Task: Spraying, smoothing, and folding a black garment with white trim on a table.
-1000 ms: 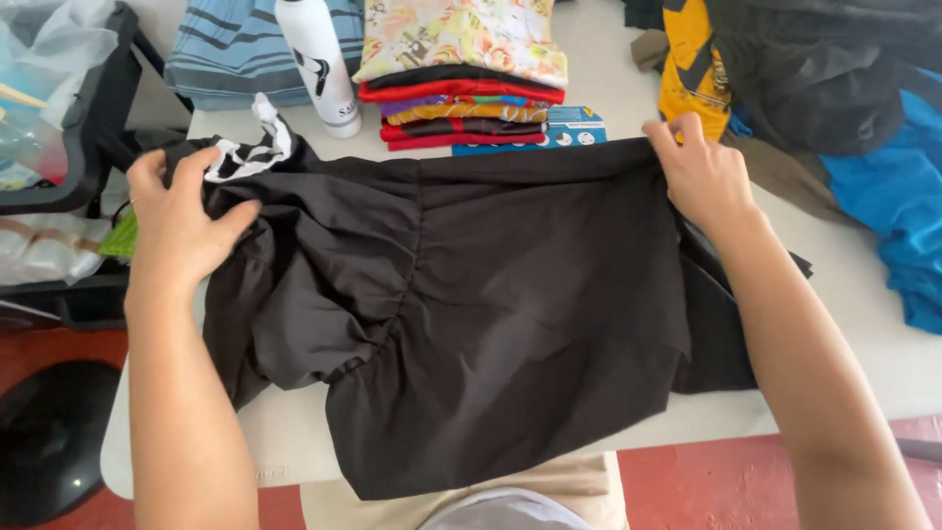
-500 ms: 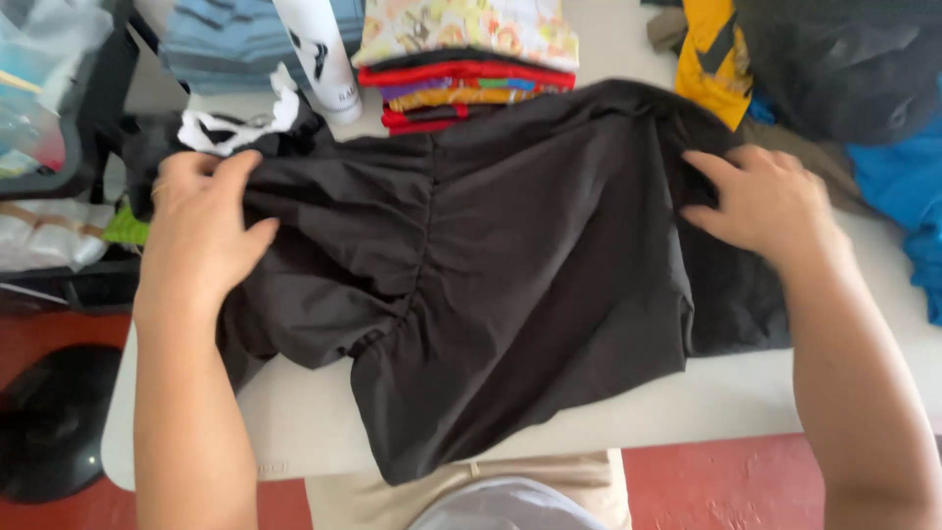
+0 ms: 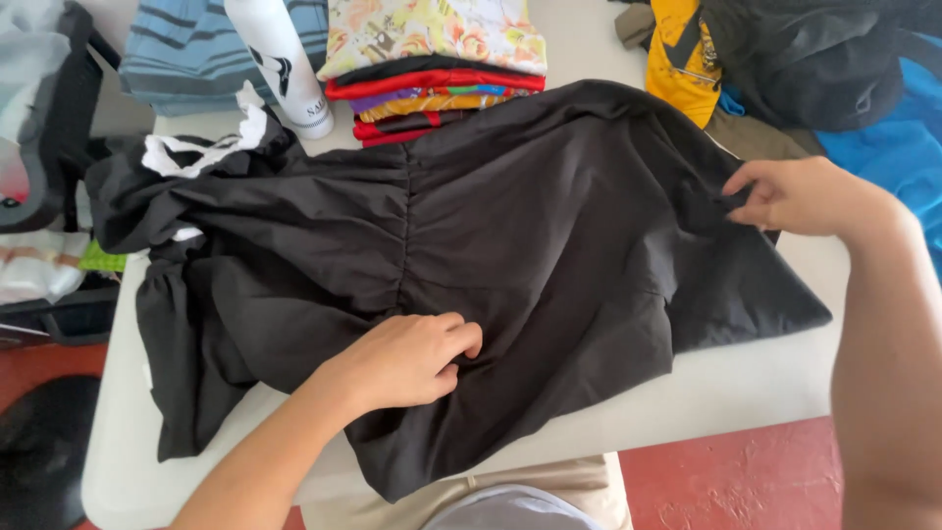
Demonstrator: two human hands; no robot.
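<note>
A black gathered garment (image 3: pixel 530 236) with a white trim at its upper left lies spread over the white table (image 3: pixel 746 383). My left hand (image 3: pixel 407 358) rests on the cloth near its lower middle, fingers curled into a fold. My right hand (image 3: pixel 795 196) pinches the garment's right edge between thumb and fingers. Part of the fabric hangs over the table's near and left edges.
A stack of folded colourful clothes (image 3: pixel 432 69) and a white bottle (image 3: pixel 280 59) stand at the back. A striped blue folded garment (image 3: pixel 182 54) lies back left. Yellow (image 3: pixel 682 59), dark (image 3: pixel 805 59) and blue (image 3: pixel 893 147) clothes pile at the right. The floor is red (image 3: pixel 726 481).
My left hand moved from the garment's upper left corner down to its lower middle. My right hand shifted outward to the right edge. The cloth now lies more spread out.
</note>
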